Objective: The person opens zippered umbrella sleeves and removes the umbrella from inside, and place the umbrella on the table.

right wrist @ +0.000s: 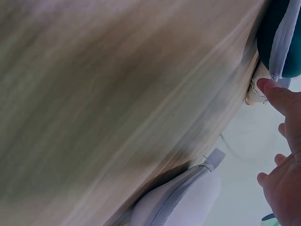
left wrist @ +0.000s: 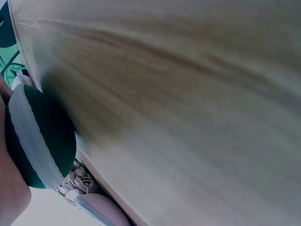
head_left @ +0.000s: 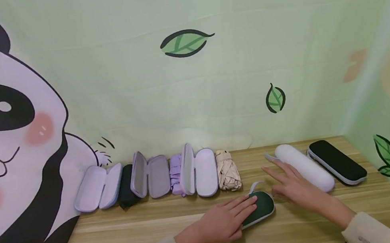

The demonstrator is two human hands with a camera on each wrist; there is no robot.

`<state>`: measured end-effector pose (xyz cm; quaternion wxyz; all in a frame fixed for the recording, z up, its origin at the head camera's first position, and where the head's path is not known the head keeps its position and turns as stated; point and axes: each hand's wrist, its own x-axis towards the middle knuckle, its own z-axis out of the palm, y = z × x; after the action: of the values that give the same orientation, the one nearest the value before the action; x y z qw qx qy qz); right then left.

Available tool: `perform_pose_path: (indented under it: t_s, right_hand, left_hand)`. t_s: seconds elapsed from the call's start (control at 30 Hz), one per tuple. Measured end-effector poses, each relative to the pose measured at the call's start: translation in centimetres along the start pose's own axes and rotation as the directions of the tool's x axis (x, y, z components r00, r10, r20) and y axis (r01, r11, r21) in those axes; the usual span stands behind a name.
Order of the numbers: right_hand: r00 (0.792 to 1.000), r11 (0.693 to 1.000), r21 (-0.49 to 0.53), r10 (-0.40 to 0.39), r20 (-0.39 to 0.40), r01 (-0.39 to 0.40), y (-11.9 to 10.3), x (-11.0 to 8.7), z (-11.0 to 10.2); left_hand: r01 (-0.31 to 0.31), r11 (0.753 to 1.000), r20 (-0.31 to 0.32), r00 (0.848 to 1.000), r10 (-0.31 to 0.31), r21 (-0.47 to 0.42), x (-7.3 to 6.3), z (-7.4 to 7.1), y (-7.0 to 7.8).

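A dark green zip case [head_left: 264, 205] with a light grey zipper lies on the wooden table, its grey strap [head_left: 256, 186] sticking up at the far side. My left hand [head_left: 224, 221] rests across the top of this case, fingers straight and side by side. At the case's right end is my right hand [head_left: 296, 186], some of its fingers stretched out. In the right wrist view, thumb and finger pinch the zipper pull [right wrist: 274, 77]. The left wrist view shows the zipper [left wrist: 35, 136] along the case's side, closed where visible.
Right of the hands lie a white zip case [head_left: 305, 169] and a black one [head_left: 337, 161]. Along the back left stand several opened cases [head_left: 206, 172], with a beige folded umbrella [head_left: 227, 170], a purple bundle [head_left: 175, 173] and a black bundle [head_left: 127, 185] between or beside them.
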<state>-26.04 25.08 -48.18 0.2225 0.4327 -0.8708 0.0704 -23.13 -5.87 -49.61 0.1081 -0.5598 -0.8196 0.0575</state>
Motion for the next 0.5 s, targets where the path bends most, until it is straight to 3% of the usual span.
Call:
perform_pose_path:
  t_s: [0.3,0.5]
  right_hand:
    - [1.000,1.000,-0.005,0.029,0.010,-0.029,-0.46,-0.43,0.12]
    - [1.000,1.000,-0.004,0.015,-0.011,-0.015,-0.66,-0.36,0.09]
  left_hand:
    - [0.052,0.997,0.018,0.999,-0.051,-0.061,0.02,-0.04,0.05]
    - [0.073,0.996,0.015,0.997,-0.072,-0.058,0.07,-0.05,0.15]
